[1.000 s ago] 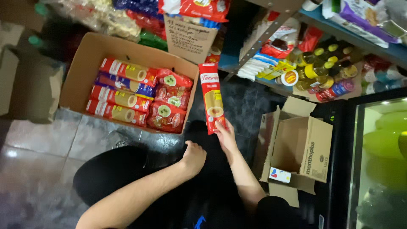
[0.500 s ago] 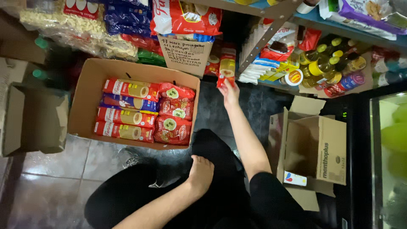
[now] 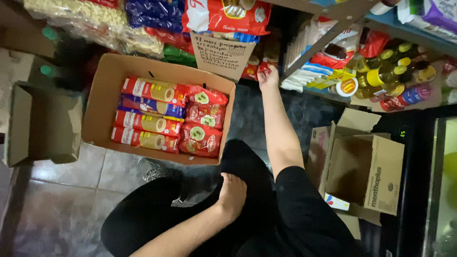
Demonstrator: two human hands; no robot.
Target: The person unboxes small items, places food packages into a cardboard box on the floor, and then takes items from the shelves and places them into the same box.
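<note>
Now right hand (image 3: 268, 77) curled on pkgs at shelf, left hand (image 3: 232, 194) loosely open, resting on knee.

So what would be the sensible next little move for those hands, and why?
Probably the right hand should draw back from the low shelf toward the open cardboard box for another red packet: it is stretched out at the shelf, several packets lie in the box, and the left hand rests on the knee.

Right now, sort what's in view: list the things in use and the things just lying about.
In use: right hand at the dark low shelf; open cardboard box of red packets; left hand on black-clad knee.

Lying about: empty brown carton; yellow-capped bottles; flattened cardboard box.
</note>
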